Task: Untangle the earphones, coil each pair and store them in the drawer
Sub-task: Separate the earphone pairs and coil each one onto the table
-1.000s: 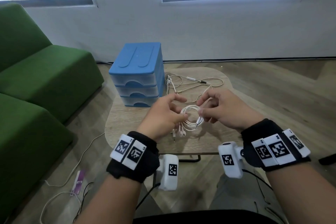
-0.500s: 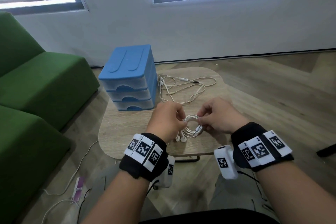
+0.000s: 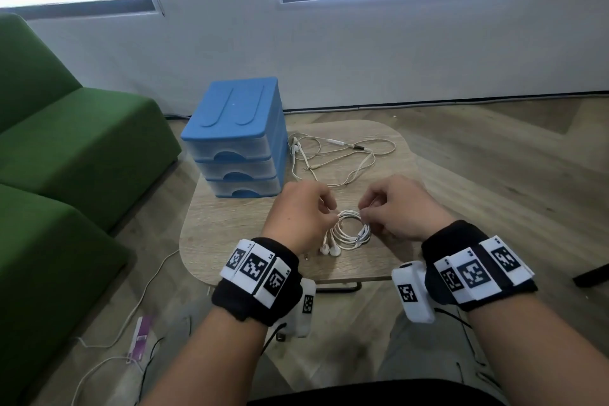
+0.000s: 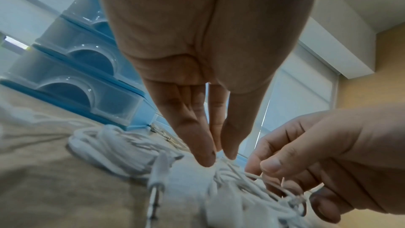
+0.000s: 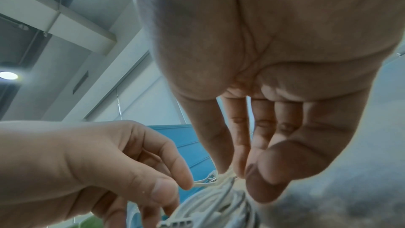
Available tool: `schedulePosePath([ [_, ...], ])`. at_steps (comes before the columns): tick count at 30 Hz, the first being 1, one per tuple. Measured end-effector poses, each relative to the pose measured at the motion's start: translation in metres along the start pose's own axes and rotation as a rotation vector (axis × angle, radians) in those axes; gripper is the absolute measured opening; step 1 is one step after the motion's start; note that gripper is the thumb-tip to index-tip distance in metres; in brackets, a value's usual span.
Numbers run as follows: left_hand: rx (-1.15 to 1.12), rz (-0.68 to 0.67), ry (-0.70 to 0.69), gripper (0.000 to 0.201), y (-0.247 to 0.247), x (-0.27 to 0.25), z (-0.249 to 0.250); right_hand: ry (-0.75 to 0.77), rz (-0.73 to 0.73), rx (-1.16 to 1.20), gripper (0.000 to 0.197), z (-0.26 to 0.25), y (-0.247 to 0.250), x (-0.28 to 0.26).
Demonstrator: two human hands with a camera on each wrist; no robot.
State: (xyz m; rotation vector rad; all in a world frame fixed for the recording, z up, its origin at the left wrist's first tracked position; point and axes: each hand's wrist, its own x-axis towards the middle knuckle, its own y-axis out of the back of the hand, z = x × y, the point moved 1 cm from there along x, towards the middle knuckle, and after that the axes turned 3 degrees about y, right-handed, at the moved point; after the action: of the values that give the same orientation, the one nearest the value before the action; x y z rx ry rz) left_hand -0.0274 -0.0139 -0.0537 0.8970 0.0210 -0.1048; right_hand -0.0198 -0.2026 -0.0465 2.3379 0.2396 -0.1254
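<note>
A white pair of earphones (image 3: 349,232) lies wound into a small coil near the front of the wooden table (image 3: 230,224), its buds hanging at the near left. My left hand (image 3: 331,212) pinches the coil's left side, seen close in the left wrist view as fingertips (image 4: 206,159) on the cord (image 4: 122,148). My right hand (image 3: 364,212) pinches the coil's upper right side. A second, cream pair of earphones (image 3: 342,158) lies loose and spread out behind. The blue drawer unit (image 3: 237,142) stands at the table's back left, all three drawers closed.
A green sofa (image 3: 66,158) fills the left side. Cables and a small purple item (image 3: 140,336) lie on the floor by the table's near left corner. A wall with windows stands behind the table.
Both hands have come down with the coil and it now rests on the table. The fingers have closed in more tightly around the coil's top.
</note>
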Motion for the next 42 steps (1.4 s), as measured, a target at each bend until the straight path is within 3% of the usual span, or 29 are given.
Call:
schedulePosePath([
  [5,-0.015,-0.044,-0.015,0.005,0.022,0.006,-0.001,0.157,-0.105,-0.165,0.009,-0.017,0.013,0.016],
  [8,0.076,-0.079,-0.020,0.008,0.043,0.016,-0.007,0.219,-0.158,-0.348,0.029,-0.026,0.015,0.040],
  [11,0.110,-0.124,-0.014,0.018,0.058,0.024,-0.011,0.187,-0.168,-0.579,0.042,-0.024,0.013,0.071],
  [15,0.212,-0.153,-0.030,0.034,0.068,0.026,-0.010,0.184,-0.150,-0.835,0.022,-0.024,0.012,0.093],
  [18,0.245,-0.120,-0.072,0.043,0.071,0.028,-0.005,0.293,-0.109,-0.753,0.007,-0.039,0.024,0.089],
  [23,0.270,0.045,-0.210,0.061,0.064,0.031,0.017,0.573,-0.020,-0.443,0.009,-0.070,0.054,0.073],
  [27,0.169,0.220,-0.215,0.015,0.075,0.040,0.034,0.685,0.055,-0.295,0.007,-0.096,0.082,0.065],
  [33,0.241,0.441,-0.256,0.023,0.111,0.042,0.058,0.634,0.038,-0.132,0.010,-0.092,0.106,0.066],
  [42,0.151,0.469,-0.297,0.023,0.129,0.047,0.063,0.408,-0.083,0.159,0.005,-0.054,0.107,0.067],
])
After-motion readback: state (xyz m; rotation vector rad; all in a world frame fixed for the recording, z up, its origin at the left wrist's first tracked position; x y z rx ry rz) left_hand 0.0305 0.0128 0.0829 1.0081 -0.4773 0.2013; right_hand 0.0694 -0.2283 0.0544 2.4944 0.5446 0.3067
